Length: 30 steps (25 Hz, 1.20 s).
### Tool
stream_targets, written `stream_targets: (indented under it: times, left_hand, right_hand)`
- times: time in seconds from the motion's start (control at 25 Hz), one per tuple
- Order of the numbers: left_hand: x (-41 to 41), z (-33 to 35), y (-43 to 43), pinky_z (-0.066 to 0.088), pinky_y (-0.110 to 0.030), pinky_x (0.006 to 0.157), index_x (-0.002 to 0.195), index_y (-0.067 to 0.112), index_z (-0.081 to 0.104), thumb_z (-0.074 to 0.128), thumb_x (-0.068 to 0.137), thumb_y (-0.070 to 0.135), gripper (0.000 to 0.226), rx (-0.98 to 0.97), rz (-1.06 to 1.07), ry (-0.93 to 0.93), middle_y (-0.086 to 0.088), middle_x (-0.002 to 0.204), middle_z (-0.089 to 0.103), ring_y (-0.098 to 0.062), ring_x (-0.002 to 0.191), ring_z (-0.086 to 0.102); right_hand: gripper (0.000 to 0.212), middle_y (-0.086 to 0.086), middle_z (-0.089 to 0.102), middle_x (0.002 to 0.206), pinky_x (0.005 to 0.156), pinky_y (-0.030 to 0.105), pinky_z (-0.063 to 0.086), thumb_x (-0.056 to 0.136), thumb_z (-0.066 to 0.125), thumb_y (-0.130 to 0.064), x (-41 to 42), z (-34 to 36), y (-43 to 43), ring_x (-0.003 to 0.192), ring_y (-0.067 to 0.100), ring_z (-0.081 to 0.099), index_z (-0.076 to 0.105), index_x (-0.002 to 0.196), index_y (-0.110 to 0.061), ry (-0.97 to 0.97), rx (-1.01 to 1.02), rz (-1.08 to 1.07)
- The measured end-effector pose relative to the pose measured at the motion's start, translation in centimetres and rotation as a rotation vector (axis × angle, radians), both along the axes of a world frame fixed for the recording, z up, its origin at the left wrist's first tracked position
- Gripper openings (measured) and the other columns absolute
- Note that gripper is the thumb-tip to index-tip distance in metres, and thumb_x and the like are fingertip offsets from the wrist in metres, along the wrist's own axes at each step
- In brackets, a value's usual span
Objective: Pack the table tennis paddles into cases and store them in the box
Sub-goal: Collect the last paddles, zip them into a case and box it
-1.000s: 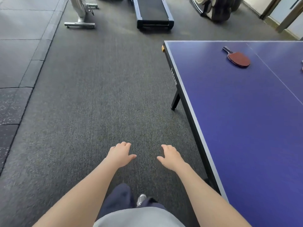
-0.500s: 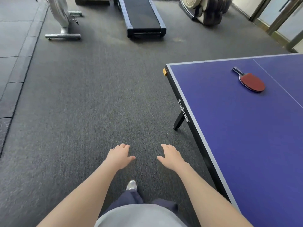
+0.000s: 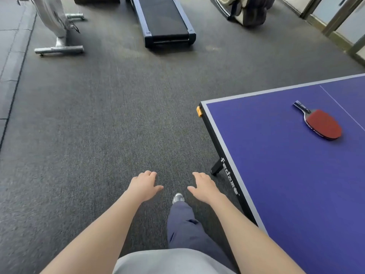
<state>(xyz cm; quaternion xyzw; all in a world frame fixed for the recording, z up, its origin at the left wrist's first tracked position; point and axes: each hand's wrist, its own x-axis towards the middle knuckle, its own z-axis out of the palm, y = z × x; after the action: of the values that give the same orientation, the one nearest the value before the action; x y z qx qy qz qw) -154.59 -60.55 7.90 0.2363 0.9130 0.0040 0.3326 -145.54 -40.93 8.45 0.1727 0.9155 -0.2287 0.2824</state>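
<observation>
While one foot steps forward on the grey carpeted floor (image 3: 98,125), a person stands beside the long edge of a blue table tennis worktop (image 3: 286,184), which fills the right of the view. Both arms are bare and stretched out ahead at waist height. The left hand (image 3: 144,186) and the right hand (image 3: 205,187) hover palm down, just beside each other. Their fingers are loose and slightly bent, and they hold nothing and touch nothing.

One paddle (image 3: 321,123) lies flat on the worktop with its red rubber face up. It sits near the far end and close to the white centre line, well apart from both hands. Its dark handle points away, toward the far corner. No case and no box are in view.

Past the worktop's corner stand a treadmill (image 3: 162,18) and a pale exercise machine (image 3: 57,26).

Several things could probably go wrong from here. Because the paddle lies inboard from the edge, a reach from this side means leaning, and a hip may knock the rim or the corner with its orange cap (image 3: 199,111). Because the paddle lies flat with its handle turned away, fingers may land on the rubber and push it further off rather than lift it. Eyes fixed on the paddle could also miss the treadmill ahead.
</observation>
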Motion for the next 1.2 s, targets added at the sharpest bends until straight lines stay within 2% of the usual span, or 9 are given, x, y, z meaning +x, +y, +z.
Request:
stream_targets:
  times: [0.4,0.64,0.96,1.2]
  left_hand:
    - [-18.1,0.5,9.4,0.035,-0.040,0.106,0.146,0.015,0.031,0.044,0.096,0.051,0.063,0.006,0.031,-0.002,-0.005,0.147,0.039,-0.025,0.133,0.039]
    - [-29.0,-0.8,11.6,0.037,-0.040,0.104,0.137,0.014,0.041,0.043,0.095,0.053,0.058,-0.035,-0.025,-0.003,-0.006,0.139,0.046,-0.026,0.128,0.043]
    - [-48.4,-0.8,14.2,0.034,-0.039,0.107,0.144,0.014,0.034,0.043,0.096,0.052,0.063,0.020,-0.202,-0.007,-0.005,0.146,0.040,-0.025,0.135,0.038]
    - [-58.2,0.0,18.4,0.036,-0.040,0.105,0.138,0.013,0.041,0.045,0.095,0.053,0.059,-0.001,-0.368,0.002,-0.006,0.141,0.045,-0.026,0.131,0.041]
  right_hand:
    - [0.064,0.011,0.027,0.153,0.114,0.042,0.026,0.097,0.047,-0.035,-19.1,-0.2,9.0,0.142,0.027,0.024,0.020,0.150,-0.011,-0.026,-0.033,0.048]
    - [0.065,0.011,0.027,0.153,0.115,0.042,0.024,0.097,0.048,-0.036,-28.9,-0.9,11.5,0.142,0.027,0.023,0.019,0.150,-0.012,-0.048,-0.038,0.020]
    - [0.062,0.011,0.029,0.152,0.113,0.042,0.027,0.098,0.046,-0.035,-43.7,-0.6,12.0,0.140,0.028,0.026,0.021,0.149,-0.012,-0.084,-0.015,-0.203]
    - [0.062,0.011,0.027,0.153,0.113,0.041,0.026,0.098,0.046,-0.034,-50.7,0.5,14.0,0.141,0.028,0.024,0.021,0.149,-0.012,-0.075,-0.017,-0.353]
